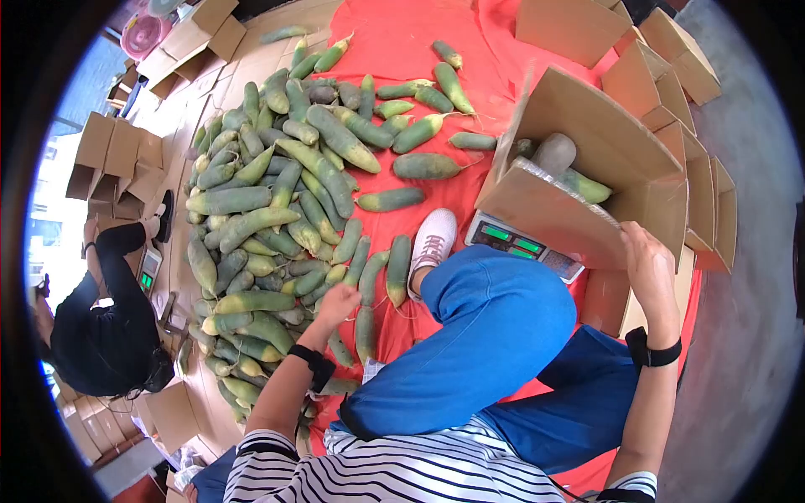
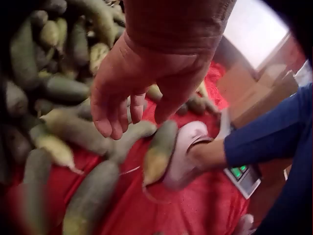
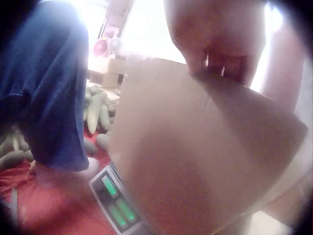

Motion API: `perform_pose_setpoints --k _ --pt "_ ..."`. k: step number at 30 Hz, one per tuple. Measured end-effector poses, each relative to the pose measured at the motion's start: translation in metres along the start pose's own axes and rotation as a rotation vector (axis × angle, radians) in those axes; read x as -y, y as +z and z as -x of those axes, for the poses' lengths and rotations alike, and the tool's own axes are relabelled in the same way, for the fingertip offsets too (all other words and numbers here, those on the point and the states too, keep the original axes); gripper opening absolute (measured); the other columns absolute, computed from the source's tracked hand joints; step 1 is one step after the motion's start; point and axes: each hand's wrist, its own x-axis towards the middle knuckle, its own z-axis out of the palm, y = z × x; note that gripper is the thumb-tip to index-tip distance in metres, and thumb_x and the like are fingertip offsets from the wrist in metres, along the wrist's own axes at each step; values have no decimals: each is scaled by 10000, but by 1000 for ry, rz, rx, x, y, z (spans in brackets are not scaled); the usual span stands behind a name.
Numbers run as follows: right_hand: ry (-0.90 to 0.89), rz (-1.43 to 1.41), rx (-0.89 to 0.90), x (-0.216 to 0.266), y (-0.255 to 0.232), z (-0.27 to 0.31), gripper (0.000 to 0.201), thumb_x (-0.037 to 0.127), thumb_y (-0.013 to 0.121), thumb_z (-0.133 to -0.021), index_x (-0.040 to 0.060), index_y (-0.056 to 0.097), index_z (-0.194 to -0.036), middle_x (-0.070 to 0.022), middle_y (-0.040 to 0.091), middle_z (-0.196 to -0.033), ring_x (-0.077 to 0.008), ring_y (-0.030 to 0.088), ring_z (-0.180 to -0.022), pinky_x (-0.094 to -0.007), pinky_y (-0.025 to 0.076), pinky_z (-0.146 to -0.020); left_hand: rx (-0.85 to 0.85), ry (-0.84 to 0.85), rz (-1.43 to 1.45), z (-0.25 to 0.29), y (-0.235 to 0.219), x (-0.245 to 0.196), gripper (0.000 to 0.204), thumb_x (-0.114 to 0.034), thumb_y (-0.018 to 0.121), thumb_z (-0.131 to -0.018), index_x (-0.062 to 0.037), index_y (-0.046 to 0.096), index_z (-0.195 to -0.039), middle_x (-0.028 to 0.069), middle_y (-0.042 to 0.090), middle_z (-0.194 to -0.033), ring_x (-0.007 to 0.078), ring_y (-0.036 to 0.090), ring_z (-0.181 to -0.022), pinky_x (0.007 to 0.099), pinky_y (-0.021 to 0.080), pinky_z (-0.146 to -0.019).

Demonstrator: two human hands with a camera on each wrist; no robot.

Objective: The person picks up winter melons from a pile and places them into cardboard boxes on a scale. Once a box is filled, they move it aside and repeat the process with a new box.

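My left hand (image 1: 339, 305) hangs above the near edge of a big pile of green radishes (image 1: 239, 201). Its fingers droop in a loose curl in the left wrist view, with nothing between them. Below it, a green radish (image 2: 160, 152) with a pale tip lies against a light shoe. My right hand (image 1: 650, 267) grips the upper edge of a flap (image 3: 181, 142) on an open cardboard box (image 1: 599, 101); its fingertips are partly hidden there. Inside the box lie several radishes (image 1: 587, 186). A scale (image 1: 524, 246) with green displays is at the box's near side.
Red sheeting (image 1: 402, 25) covers the floor, with loose radishes scattered over it. More cardboard boxes (image 1: 641, 84) stand along the right. My bent knee (image 1: 503, 310) comes between the two hands. Another person (image 1: 109, 335) in dark clothes sits at the left beside a second scale (image 1: 149, 270).
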Motion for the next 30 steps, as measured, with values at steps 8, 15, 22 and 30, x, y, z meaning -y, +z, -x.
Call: perform_pose_setpoints --k 8,15,22,30 --pt "-8 -41 36 5 -5 1 192 143 485 -943 2 593 -1015 -212 637 -932 -389 611 -838 -422 483 -714 170 -297 -371 27 60 74 741 -431 764 -688 101 506 -1135 278 598 -1111 363 594 -1070 408 475 -906" --pt "11 -15 7 8 -3 -6 189 140 482 -944 4 597 -1009 -218 632 -936 -391 609 -853 -422 480 -719 82 -332 -411 28 60 44 783 -416 762 -690 70 460 -1223 264 590 -1144 357 581 -1094 403 468 -934" --pt "4 -6 39 5 -3 -6 187 130 496 -933 14 602 -1034 -194 654 -963 -366 632 -871 -420 500 -743 -23 201 102 43 10 -10 630 -276 760 -757 28 483 -1235 177 622 -1068 256 616 -1005 353 476 -890" --pt "27 -25 12 0 0 -4 194 156 495 -927 34 614 -1020 -187 655 -918 -362 635 -853 -431 500 -734 -292 820 699 63 -56 -285 605 -29 753 -742 4 430 -1253 111 565 -1167 181 579 -1065 337 464 -952"
